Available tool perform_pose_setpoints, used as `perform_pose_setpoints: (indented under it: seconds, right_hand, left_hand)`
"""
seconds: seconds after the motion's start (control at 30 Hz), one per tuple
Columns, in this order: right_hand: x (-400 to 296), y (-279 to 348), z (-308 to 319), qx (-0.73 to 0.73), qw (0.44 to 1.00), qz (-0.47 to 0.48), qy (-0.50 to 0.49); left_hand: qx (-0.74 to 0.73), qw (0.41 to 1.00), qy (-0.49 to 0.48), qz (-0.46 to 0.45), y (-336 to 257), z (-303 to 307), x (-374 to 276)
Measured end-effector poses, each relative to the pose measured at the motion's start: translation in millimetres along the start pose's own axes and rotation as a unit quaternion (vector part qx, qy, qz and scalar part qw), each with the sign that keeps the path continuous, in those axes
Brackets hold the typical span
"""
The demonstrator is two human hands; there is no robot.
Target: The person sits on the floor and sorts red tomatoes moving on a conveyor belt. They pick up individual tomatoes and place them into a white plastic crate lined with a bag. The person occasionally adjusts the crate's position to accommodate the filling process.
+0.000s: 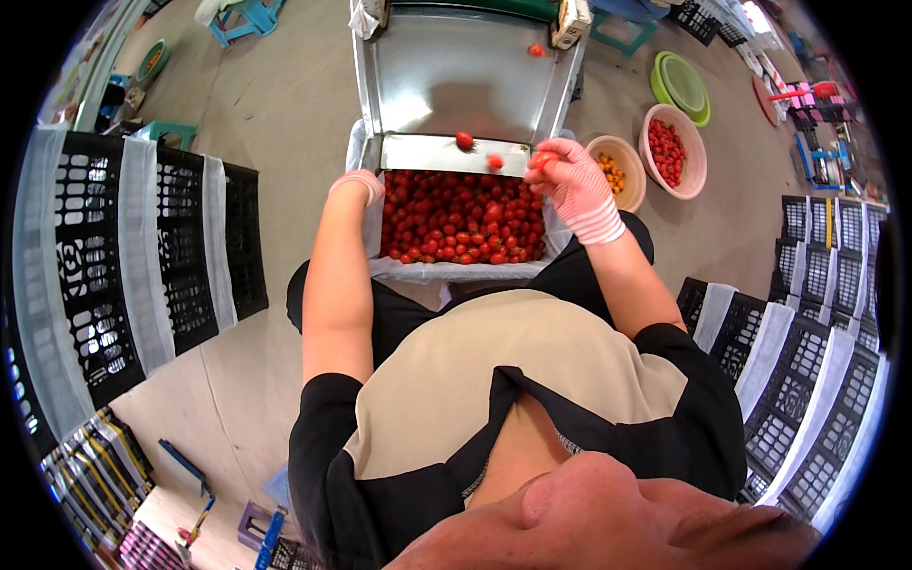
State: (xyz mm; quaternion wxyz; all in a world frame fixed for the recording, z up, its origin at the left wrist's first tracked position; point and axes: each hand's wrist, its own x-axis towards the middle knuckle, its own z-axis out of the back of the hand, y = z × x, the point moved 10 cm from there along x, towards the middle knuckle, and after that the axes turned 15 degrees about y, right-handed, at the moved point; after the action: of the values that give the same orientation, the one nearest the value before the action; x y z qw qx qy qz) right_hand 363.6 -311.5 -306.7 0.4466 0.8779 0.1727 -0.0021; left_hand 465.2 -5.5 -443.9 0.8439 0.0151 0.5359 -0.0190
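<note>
Before me a lined crate full of red cherry tomatoes [463,217] stands under the lower end of a metal chute [463,71]. My right hand [570,182], in a striped glove, holds a red tomato [543,159] in its fingertips above the crate's right corner. At the crate's left rim is my left hand [362,187], also gloved; its fingers are hidden behind the wrist and the chute's side. Two tomatoes lie near the chute's lip, one dark red [464,140] and one smaller [495,162]. Another tomato [536,50] is higher up the chute.
To the right sit a basin of orange tomatoes [618,199], a pink basin of red tomatoes [695,182] and green basins [662,78]. Stacked black crates with white liners rise on my left [185,242] and right [798,356]. A teal stool [165,132] stands left.
</note>
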Motion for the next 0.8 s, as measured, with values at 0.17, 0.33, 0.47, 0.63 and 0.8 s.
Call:
perform_pose_setpoints:
  seconds: [0.17, 0.33, 0.47, 0.63, 0.8]
  right_hand:
    - [-41.5, -16.0, 213.4, 0.096, 0.955, -0.022, -0.280]
    - [-21.6, 52.8, 367.6, 0.065, 0.974, -0.020, -0.215]
    - [52.9, 97.1, 266.6, 0.001, 0.937, 0.091, -0.338]
    - [86.0, 64.2, 132.1, -0.543, 0.823, 0.011, -0.170]
    - [136.7, -54.2, 50.0, -0.742, 0.669, -0.005, 0.045]
  left_hand:
    - [0.039, 0.999, 0.027, -0.024, -15.4, -2.9, -3.6]
    - [0.032, 0.999, 0.016, -0.041, -35.7, 5.8, -11.5]
    - [0.011, 0.999, 0.031, 0.014, -6.1, -1.3, -13.3]
    - [-0.019, 0.999, 0.019, -0.026, -0.2, -5.3, 5.2]
    - [-0.020, 0.999, 0.032, -0.034, -8.0, -4.1, 9.7]
